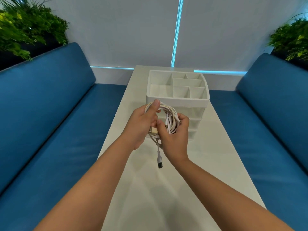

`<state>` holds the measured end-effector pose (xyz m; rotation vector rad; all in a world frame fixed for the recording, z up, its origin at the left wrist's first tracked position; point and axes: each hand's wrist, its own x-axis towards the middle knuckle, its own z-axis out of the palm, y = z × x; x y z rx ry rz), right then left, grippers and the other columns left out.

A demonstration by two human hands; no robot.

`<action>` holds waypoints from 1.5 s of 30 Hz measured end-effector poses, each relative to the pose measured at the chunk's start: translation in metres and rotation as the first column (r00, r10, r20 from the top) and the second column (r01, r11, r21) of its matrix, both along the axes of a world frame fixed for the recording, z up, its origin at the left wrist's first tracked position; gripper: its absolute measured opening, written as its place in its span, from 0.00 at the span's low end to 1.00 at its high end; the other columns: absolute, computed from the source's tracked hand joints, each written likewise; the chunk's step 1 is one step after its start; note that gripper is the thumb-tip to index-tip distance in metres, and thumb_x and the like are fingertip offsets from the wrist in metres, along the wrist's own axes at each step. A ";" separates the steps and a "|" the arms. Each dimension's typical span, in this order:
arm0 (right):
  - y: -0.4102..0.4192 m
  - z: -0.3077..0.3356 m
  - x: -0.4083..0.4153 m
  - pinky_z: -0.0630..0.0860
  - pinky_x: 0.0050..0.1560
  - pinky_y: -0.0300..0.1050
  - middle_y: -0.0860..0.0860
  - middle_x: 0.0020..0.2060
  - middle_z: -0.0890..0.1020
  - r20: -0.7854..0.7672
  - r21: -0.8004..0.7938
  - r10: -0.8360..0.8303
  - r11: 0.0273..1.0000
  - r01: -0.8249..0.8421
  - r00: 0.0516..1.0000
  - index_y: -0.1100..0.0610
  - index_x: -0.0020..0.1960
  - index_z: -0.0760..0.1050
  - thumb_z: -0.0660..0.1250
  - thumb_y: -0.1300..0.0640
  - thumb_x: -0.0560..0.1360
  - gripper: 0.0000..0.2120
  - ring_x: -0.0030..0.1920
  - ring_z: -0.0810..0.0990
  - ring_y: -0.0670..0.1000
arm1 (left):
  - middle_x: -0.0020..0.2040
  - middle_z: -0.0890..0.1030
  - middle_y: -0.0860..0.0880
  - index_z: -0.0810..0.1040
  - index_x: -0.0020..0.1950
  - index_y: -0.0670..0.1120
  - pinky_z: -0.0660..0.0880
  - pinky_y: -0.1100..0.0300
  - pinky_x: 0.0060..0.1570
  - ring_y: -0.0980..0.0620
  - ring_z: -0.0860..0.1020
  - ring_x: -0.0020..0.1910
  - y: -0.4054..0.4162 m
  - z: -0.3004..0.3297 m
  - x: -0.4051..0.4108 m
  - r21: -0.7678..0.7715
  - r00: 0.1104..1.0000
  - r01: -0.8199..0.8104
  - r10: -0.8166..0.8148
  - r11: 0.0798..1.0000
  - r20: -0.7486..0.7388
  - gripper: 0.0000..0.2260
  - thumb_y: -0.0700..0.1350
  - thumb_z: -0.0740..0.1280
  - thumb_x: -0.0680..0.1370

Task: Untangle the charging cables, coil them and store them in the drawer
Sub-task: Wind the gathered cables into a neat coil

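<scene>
1. Two hands hold one bundle of white charging cables (167, 120) in the air above the counter (208, 164), just in front of the white drawer organiser (178, 100).
2. Risk: loops look loosely gathered, not tied. If either grip eases, the coil likely springs apart and re-tangles.
3. Risk: one plug end (160, 161) dangles below the bundle, free. It could snag on the other strands or on the organiser edge during stowing.
4. Risk: several cables seem bunched together. Whether they are properly separated is unclear, so coiling now may lock in a knot.
5. Risk: the organiser's drawers look closed. One hand must let go to open one, leaving the coil held by a single hand.
6. Left hand (141, 125): fingers (154, 108) curled, thumb up over the top of the loops, clasping the left side of the bundle.
7. Right hand (175, 139): fingers (184, 121) wrapped around the right side of the loops, closed on the cables.
</scene>
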<state>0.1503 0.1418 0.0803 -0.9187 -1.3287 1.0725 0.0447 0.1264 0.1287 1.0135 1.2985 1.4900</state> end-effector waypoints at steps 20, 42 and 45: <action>0.018 0.028 0.017 0.80 0.54 0.58 0.52 0.47 0.86 0.006 -0.303 0.263 0.920 -0.249 0.965 0.53 0.55 0.81 0.61 0.40 0.74 0.21 0.47 0.85 0.57 | 0.29 0.77 0.55 0.80 0.51 0.43 0.71 0.61 0.28 0.57 0.69 0.25 0.001 -0.001 -0.007 -0.035 0.959 0.094 -0.100 0.995 -0.266 0.14 0.54 0.65 0.80; 0.009 0.018 0.011 0.76 0.34 0.45 0.49 0.27 0.75 -0.075 -0.261 -0.272 0.934 0.244 0.959 0.57 0.40 0.73 0.56 0.40 0.80 0.23 0.30 0.76 0.47 | 0.58 0.79 0.57 0.70 0.68 0.51 0.74 0.66 0.58 0.62 0.77 0.57 -0.016 -0.019 0.011 -0.037 0.886 0.224 -0.219 0.974 -0.410 0.14 0.47 0.63 0.82; 0.014 0.019 0.021 0.72 0.33 0.40 0.49 0.27 0.74 -0.015 -0.242 -0.168 0.957 0.160 0.986 0.59 0.40 0.73 0.56 0.41 0.80 0.23 0.29 0.74 0.45 | 0.60 0.77 0.58 0.67 0.71 0.52 0.73 0.68 0.57 0.64 0.75 0.59 -0.020 -0.022 0.010 -0.061 0.869 0.265 -0.265 0.962 -0.417 0.16 0.48 0.63 0.83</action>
